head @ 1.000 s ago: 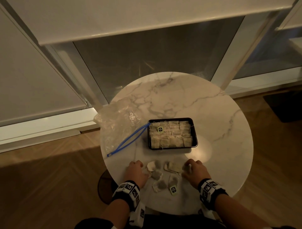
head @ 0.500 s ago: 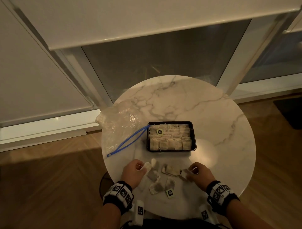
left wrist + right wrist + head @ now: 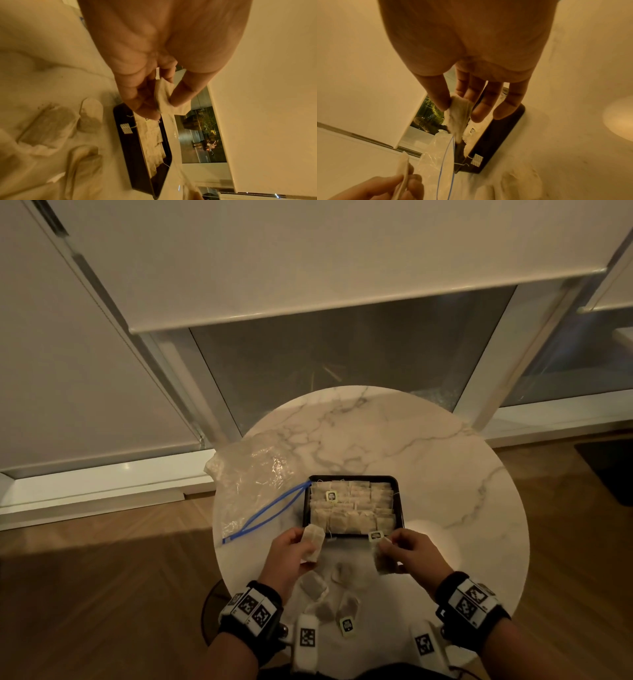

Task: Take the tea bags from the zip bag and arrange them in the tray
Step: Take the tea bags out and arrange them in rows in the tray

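Now both hands pinch one tea bag each, left hand (image 3: 291,556) and right hand (image 3: 411,553); four loose tea bags (image 3: 313,586) lie near one tray (image 3: 306,510)

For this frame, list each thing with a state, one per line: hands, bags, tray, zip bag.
left hand: pinches a tea bag, lifted.
right hand: pinches another tea bag, lifted.
tray: nearly full of rowed bags.
zip bag: open, looks empty, flat.
loose tea bags: lying on the table.
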A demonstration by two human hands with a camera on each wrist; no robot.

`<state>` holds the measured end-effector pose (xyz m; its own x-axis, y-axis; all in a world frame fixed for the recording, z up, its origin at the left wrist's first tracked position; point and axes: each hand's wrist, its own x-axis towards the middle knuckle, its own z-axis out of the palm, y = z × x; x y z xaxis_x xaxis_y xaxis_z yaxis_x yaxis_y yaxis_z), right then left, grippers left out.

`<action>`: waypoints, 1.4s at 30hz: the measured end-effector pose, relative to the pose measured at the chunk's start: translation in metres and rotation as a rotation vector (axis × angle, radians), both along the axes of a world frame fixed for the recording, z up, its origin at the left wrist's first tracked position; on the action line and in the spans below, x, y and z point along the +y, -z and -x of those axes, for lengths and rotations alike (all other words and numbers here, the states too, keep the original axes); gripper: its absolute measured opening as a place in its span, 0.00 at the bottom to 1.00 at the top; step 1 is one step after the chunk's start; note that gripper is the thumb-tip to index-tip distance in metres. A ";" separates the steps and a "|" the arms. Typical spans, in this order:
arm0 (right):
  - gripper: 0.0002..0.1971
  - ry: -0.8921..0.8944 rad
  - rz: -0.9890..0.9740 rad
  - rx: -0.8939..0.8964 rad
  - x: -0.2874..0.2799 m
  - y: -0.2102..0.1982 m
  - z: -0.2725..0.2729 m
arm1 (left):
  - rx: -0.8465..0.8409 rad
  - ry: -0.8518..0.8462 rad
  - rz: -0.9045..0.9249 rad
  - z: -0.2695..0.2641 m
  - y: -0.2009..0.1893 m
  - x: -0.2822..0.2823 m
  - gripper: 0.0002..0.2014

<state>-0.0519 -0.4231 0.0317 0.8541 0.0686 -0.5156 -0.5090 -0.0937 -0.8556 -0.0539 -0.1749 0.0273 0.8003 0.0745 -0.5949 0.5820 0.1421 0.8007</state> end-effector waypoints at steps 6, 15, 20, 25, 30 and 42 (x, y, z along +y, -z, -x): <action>0.06 -0.020 -0.014 -0.100 0.006 -0.025 -0.005 | 0.029 0.041 0.011 0.005 -0.005 -0.026 0.12; 0.08 -0.167 0.271 -0.320 -0.001 -0.034 -0.012 | -0.205 0.174 -0.180 0.006 -0.024 -0.049 0.20; 0.06 -0.209 0.334 -0.338 -0.009 -0.030 -0.016 | -0.256 0.204 -0.319 0.008 -0.025 -0.054 0.12; 0.08 -0.314 0.302 -0.365 -0.012 -0.039 -0.012 | -0.420 0.274 -0.408 0.006 -0.025 -0.059 0.13; 0.03 -0.328 0.197 -0.404 -0.013 -0.047 -0.011 | -0.495 0.401 -0.456 0.006 -0.020 -0.068 0.21; 0.02 -0.346 0.208 -0.452 -0.017 -0.047 -0.015 | -0.434 0.367 -0.264 0.009 -0.023 -0.071 0.05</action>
